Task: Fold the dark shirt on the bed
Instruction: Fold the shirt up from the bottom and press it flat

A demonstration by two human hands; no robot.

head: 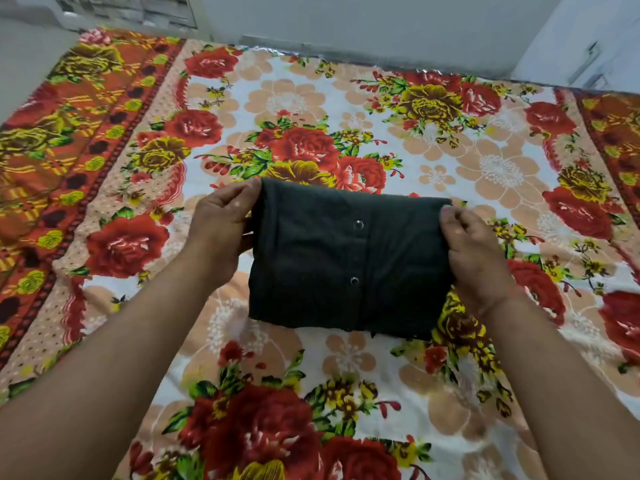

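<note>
The dark shirt [346, 258] is folded into a compact rectangle in the middle of the bed, its button placket facing up with two silver snaps showing. My left hand [221, 230] grips the shirt's left edge, thumb on the top corner and fingers curled under the side. On the opposite edge, my right hand [474, 251] pinches the fabric at the upper right corner. Both forearms reach in from the bottom of the view.
A floral bedsheet [346, 393] in red, yellow and peach covers the bed. A grey wall runs behind the far edge of the bed. A white cabinet door [588, 53] with a handle stands at the upper right.
</note>
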